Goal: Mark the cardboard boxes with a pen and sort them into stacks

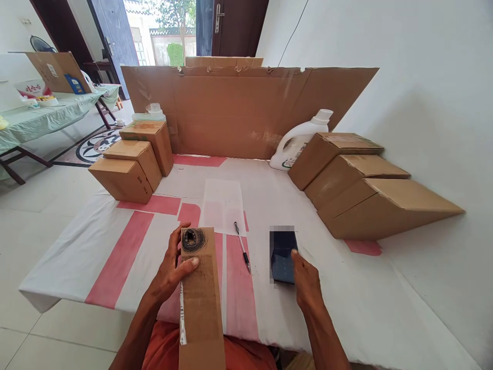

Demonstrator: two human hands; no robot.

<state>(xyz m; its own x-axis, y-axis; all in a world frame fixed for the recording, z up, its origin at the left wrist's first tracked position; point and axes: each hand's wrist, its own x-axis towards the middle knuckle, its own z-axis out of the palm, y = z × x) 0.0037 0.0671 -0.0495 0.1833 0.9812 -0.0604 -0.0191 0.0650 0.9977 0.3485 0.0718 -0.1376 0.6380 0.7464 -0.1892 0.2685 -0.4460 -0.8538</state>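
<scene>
Long brown cardboard box [202,308] (7 o'clock) is gripped by the left hand [172,272], glossy dark-blue slab [284,259] (5 o'clock) by the right hand [307,277]. Both seemingly just being steadied; firm grips needed next.

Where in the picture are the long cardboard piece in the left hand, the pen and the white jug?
Long cardboard piece [202,298], head view: its brown face, near the middle.
Pen [242,247], head view: its pale barrel.
White jug [298,146], head view: its side.
</scene>
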